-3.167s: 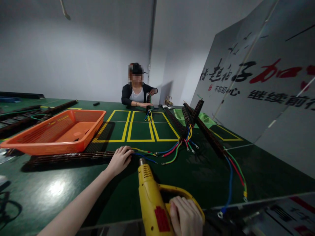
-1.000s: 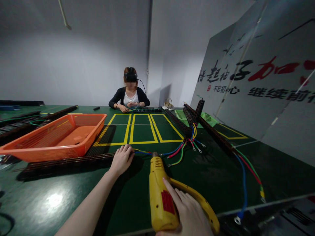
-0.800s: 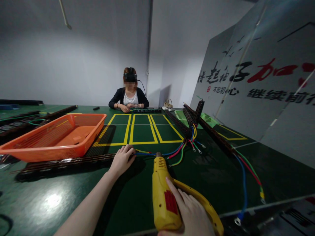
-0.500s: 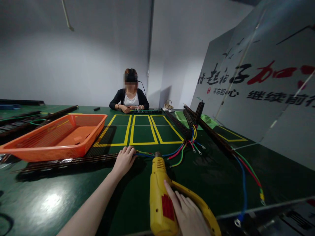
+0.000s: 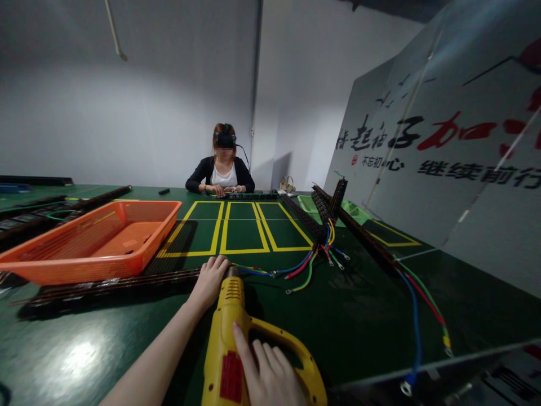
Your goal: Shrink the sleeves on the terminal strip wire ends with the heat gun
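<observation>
My right hand [image 5: 270, 369] is wrapped round a yellow heat gun [image 5: 224, 327], with the index finger stretched along its body. The nozzle [image 5: 233, 272] points away from me, close to my left hand [image 5: 210, 280]. That hand has its fingers curled over a long dark wire harness [image 5: 127, 288] lying across the table. Past my fingers the harness's coloured wires [image 5: 257, 272] run out to the right, with metal terminals at their tips. Part of the wires is hidden behind my left hand and the nozzle.
An orange basket [image 5: 167, 228] stands left of centre. More harnesses with ring terminals lie on the right, one hanging blue wire [image 5: 416, 332] over the table's edge. Across the green table [image 5: 359, 316] a person [image 5: 224, 172] in a headset works. A green basket [image 5: 355, 210] stands behind.
The heat gun has moved left with my right hand, its nozzle now nearer my left hand. My left hand stays on the harness.
</observation>
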The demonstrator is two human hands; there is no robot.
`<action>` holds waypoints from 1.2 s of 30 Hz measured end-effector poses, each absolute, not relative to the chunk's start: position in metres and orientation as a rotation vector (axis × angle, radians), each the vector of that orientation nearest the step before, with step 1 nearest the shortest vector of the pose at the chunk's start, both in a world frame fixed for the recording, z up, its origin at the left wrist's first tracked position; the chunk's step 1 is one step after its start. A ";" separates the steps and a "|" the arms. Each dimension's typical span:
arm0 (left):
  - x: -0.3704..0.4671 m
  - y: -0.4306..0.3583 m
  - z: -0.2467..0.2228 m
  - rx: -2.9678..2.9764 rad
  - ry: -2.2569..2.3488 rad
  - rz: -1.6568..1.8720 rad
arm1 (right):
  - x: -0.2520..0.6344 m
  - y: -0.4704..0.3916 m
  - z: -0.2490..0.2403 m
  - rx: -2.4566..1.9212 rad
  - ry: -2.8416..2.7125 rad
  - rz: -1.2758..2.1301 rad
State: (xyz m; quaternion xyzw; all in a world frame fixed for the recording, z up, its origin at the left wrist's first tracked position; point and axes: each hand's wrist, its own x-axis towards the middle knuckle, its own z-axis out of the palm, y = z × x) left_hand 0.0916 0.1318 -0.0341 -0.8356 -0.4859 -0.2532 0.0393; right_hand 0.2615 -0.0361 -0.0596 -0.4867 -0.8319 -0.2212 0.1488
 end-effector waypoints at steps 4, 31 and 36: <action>0.088 0.132 -0.034 -2.588 -1.457 -0.767 | 0.258 -0.038 -0.063 -1.468 -2.390 -0.574; 0.090 0.140 -0.042 -2.536 -1.398 -0.881 | 0.314 -0.065 -0.019 -1.813 -2.216 0.112; 0.091 0.140 -0.043 -2.521 -1.420 -0.880 | 0.309 -0.064 -0.027 -1.819 -2.176 0.077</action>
